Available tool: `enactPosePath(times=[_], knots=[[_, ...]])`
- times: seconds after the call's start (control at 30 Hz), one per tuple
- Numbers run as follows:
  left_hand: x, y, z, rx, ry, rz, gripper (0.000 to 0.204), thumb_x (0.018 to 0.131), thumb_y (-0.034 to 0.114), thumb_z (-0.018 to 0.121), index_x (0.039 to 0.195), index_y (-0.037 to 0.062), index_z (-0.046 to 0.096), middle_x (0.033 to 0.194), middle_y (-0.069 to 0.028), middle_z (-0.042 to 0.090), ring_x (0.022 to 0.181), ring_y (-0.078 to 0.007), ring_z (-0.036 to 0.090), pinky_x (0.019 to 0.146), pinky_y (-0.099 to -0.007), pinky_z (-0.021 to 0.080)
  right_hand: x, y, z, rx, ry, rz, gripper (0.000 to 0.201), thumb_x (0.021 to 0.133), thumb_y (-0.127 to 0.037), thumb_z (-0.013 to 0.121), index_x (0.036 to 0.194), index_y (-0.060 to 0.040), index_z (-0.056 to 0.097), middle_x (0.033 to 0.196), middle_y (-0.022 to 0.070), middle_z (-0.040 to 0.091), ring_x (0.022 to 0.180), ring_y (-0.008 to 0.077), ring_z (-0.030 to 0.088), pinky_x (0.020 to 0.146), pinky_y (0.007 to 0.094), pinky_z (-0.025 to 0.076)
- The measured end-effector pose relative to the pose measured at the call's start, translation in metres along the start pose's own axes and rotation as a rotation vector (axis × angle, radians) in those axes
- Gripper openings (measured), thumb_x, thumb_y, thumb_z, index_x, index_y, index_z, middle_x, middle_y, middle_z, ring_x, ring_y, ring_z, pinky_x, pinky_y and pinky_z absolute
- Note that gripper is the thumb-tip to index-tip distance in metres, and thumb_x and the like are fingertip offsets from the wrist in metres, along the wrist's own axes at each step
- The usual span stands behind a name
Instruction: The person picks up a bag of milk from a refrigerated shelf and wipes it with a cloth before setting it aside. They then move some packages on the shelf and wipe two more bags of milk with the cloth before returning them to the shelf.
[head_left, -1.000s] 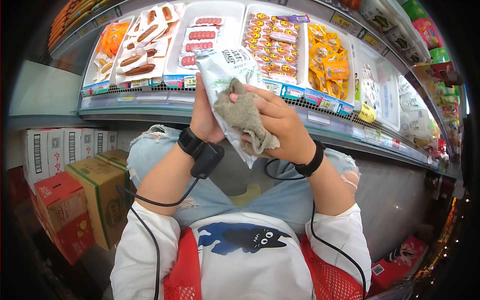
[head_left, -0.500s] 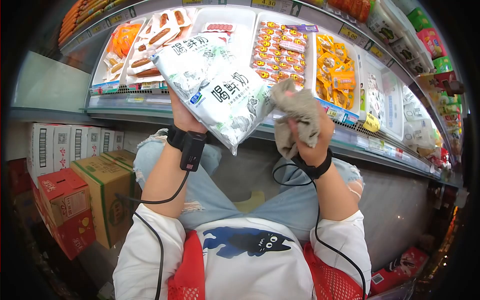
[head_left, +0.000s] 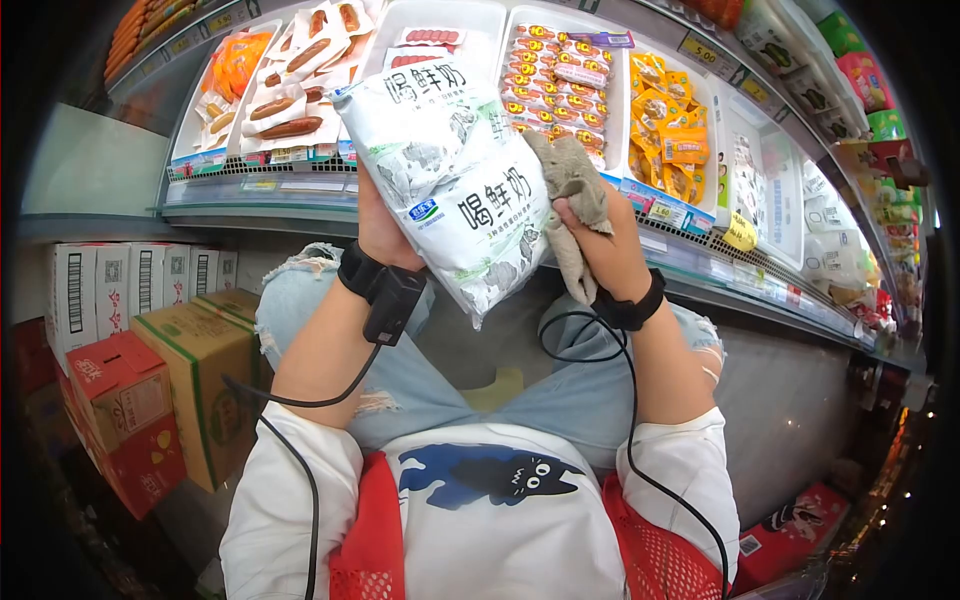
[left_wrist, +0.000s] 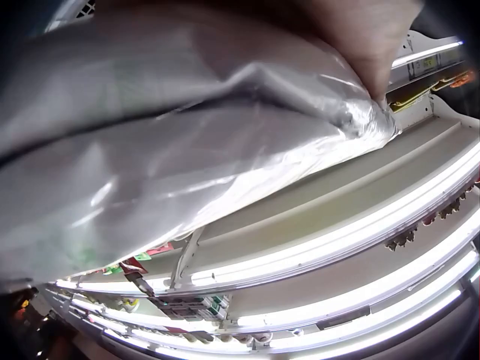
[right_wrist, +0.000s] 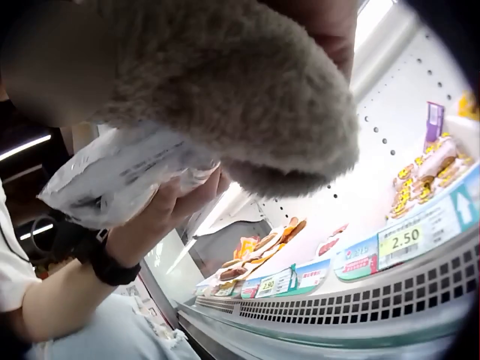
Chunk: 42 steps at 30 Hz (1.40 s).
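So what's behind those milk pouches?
In the head view, part of the left hand and a white display tray show past the milk pouches; the rest of the hand and the tray's near end are covered.

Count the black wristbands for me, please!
2: left wristband on the wrist of the left hand; right wristband on the wrist of the right hand, holding the gray cloth.

A shiny white bag partly covers the brightly lit shelves.
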<state>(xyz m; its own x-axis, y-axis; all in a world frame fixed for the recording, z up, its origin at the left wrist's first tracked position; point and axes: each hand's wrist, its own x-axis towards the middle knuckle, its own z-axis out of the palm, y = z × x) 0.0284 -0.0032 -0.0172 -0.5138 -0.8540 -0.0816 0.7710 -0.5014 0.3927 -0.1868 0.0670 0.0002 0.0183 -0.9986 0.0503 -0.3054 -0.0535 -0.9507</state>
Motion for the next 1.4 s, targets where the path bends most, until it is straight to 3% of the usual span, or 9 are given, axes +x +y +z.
enactPosePath(times=[0.13, 0.27, 0.4, 0.53, 0.7, 0.83, 1.2, 1.33, 1.4], knots=[[0.003, -0.001, 0.001, -0.005, 0.011, 0.012, 0.081, 0.085, 0.066, 0.040, 0.141, 0.0085, 0.030, 0.139, -0.0136, 0.041, 0.124, -0.0312, 0.044, 0.102, -0.0462, 0.038, -0.013, -0.003, 0.011, -0.262, 0.316, -0.458, 0.028, 0.079, -0.012, 0.067, 0.103, -0.0006, 0.062, 0.102, 0.0146, 0.063, 0.090, 0.0323, 0.062, 0.082, 0.0359, 0.047], [0.006, -0.006, -0.004, -0.032, 0.008, 0.007, 0.079, 0.086, 0.066, 0.040, 0.140, 0.0084, 0.031, 0.138, -0.0132, 0.042, 0.123, -0.0299, 0.045, 0.101, -0.0448, 0.039, -0.006, -0.031, 0.019, -0.644, 0.047, -0.776, 0.041, 0.068, -0.005, 0.066, 0.109, -0.0096, 0.064, 0.116, 0.0084, 0.060, 0.102, 0.0330, 0.058, 0.084, 0.0388, 0.047], [0.005, -0.003, -0.001, 0.010, -0.016, 0.069, 0.080, 0.085, 0.066, 0.042, 0.140, 0.0079, 0.031, 0.138, -0.0132, 0.043, 0.122, -0.0295, 0.047, 0.101, -0.0445, 0.040, 0.008, 0.008, 0.011, -0.462, 0.155, -0.546, 0.047, 0.067, -0.012, 0.066, 0.114, -0.0131, 0.063, 0.122, 0.0058, 0.058, 0.104, 0.0317, 0.056, 0.086, 0.0364, 0.046], [0.003, -0.001, -0.004, -0.013, 0.017, 0.012, 0.083, 0.083, 0.068, 0.042, 0.140, 0.0085, 0.030, 0.139, -0.0133, 0.041, 0.124, -0.0316, 0.045, 0.101, -0.0472, 0.040, 0.003, 0.021, -0.004, 0.381, 0.053, 0.196, 0.025, 0.084, -0.016, 0.062, 0.104, -0.0010, 0.061, 0.101, 0.0094, 0.063, 0.084, 0.0187, 0.062, 0.076, 0.0288, 0.048], [0.002, 0.007, 0.003, 0.131, 0.081, 0.124, 0.085, 0.081, 0.069, 0.044, 0.141, 0.0096, 0.030, 0.140, -0.0130, 0.040, 0.124, -0.0325, 0.043, 0.101, -0.0491, 0.039, 0.005, 0.028, 0.003, 0.796, -0.024, 0.473, 0.041, 0.091, -0.030, 0.056, 0.116, 0.0026, 0.052, 0.103, 0.0104, 0.062, 0.089, 0.0162, 0.061, 0.081, 0.0280, 0.049], [0.004, 0.009, 0.002, 0.090, 0.013, 0.157, 0.086, 0.080, 0.069, 0.047, 0.141, 0.0103, 0.029, 0.140, -0.0126, 0.039, 0.125, -0.0320, 0.043, 0.102, -0.0497, 0.038, -0.003, 0.045, 0.024, 1.161, -0.279, 0.510, 0.073, 0.092, -0.052, 0.044, 0.139, 0.0013, 0.027, 0.140, 0.0150, 0.037, 0.127, 0.0233, 0.039, 0.109, 0.0347, 0.028], [-0.002, -0.002, 0.015, 0.276, 0.032, 0.134, 0.085, 0.083, 0.069, 0.040, 0.142, 0.0097, 0.026, 0.142, -0.0110, 0.037, 0.127, -0.0307, 0.040, 0.105, -0.0465, 0.034, -0.020, 0.022, 0.050, 1.102, -0.184, 0.492, 0.067, 0.094, -0.047, 0.041, 0.143, -0.0060, 0.022, 0.142, 0.0117, 0.036, 0.130, 0.0216, 0.036, 0.109, 0.0349, 0.028], [0.001, 0.000, 0.010, 0.337, -0.064, 0.091, 0.090, 0.080, 0.073, 0.040, 0.142, 0.0095, 0.025, 0.140, -0.0105, 0.039, 0.125, -0.0285, 0.043, 0.103, -0.0463, 0.036, -0.015, 0.023, 0.040, 1.047, -0.142, 0.601, 0.052, 0.097, -0.040, 0.040, 0.137, -0.0069, 0.035, 0.131, 0.0118, 0.050, 0.115, 0.0232, 0.052, 0.095, 0.0387, 0.045], [0.001, 0.000, 0.013, 0.319, -0.072, 0.079, 0.095, 0.075, 0.075, 0.046, 0.142, 0.0102, 0.025, 0.142, -0.0094, 0.037, 0.128, -0.0281, 0.038, 0.105, -0.0469, 0.033, -0.016, 0.022, 0.031, 1.188, -0.116, 0.628, 0.048, 0.094, -0.038, 0.046, 0.130, -0.0057, 0.042, 0.115, 0.0124, 0.060, 0.091, 0.0236, 0.063, 0.067, 0.0391, 0.053]])
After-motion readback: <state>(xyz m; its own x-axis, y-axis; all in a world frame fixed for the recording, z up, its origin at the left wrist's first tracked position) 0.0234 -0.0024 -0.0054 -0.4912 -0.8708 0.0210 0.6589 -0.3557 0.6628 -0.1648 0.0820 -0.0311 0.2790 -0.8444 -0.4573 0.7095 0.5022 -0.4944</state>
